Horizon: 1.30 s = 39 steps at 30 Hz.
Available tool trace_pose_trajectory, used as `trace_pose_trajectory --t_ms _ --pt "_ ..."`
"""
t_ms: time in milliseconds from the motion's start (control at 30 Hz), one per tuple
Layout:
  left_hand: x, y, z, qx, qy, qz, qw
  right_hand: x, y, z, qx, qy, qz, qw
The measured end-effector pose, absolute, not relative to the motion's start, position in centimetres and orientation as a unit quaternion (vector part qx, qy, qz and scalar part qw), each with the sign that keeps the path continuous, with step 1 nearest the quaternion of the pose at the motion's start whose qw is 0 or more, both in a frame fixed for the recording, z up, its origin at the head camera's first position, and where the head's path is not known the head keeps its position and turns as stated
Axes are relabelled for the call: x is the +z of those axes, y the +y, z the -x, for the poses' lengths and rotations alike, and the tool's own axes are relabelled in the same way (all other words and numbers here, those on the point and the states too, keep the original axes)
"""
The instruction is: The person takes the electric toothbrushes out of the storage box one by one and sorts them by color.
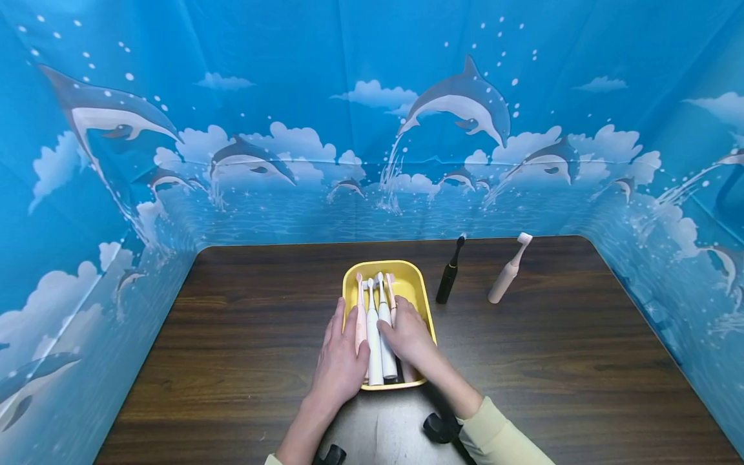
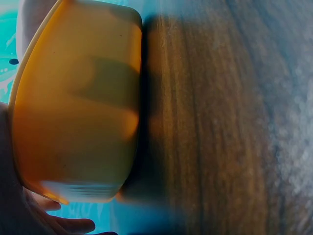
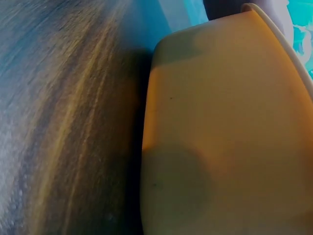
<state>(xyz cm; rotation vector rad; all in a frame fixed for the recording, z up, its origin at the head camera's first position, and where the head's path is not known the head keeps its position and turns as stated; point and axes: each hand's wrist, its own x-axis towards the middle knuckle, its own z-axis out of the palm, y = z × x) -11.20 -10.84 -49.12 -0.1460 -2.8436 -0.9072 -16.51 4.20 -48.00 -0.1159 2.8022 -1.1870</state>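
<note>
A yellow tray (image 1: 415, 284) holds several electric toothbrushes side by side, heads toward the far end. Among them are a pale pink toothbrush (image 1: 360, 316) at the left and a white toothbrush (image 1: 373, 342) beside it. My left hand (image 1: 340, 358) lies over the tray's left side, fingers fairly straight, thumb against the brushes. Over the brushes on the right is my right hand (image 1: 411, 332), its thumb by another white toothbrush (image 1: 386, 352) and its fingers near a pink one; its fingertips' hold is hidden. Both wrist views mostly show the tray's outer wall (image 2: 73, 122).
Right of the tray, a black toothbrush (image 1: 447, 281) and a pale pink toothbrush (image 1: 504, 281) stand upright on the dark wooden table (image 1: 256, 336). A blue dolphin-print curtain (image 1: 290, 213) borders the table's back and sides.
</note>
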Motion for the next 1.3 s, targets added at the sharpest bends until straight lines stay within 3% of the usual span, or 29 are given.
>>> trace_pose_trajectory --t_ms 167,633,967,1300 --pt "-49.0 -10.8 11.2 -0.304 -0.949 0.047 0.074 -47.7 4.2 15.9 -0.358 0.931 0.065 0.013" --pt "-48.9 -10.7 11.3 -0.306 -0.950 0.033 0.049 -46.2 4.9 14.6 -0.306 0.948 0.090 -0.003" --pt "-48.9 -10.6 11.3 -0.310 -0.949 0.030 0.042 -44.9 6.0 13.7 -0.334 0.936 0.114 0.001" --pt "-49.0 -10.7 11.3 -0.313 -0.947 0.039 0.063 -44.2 7.5 12.9 -0.373 0.914 0.156 -0.029"
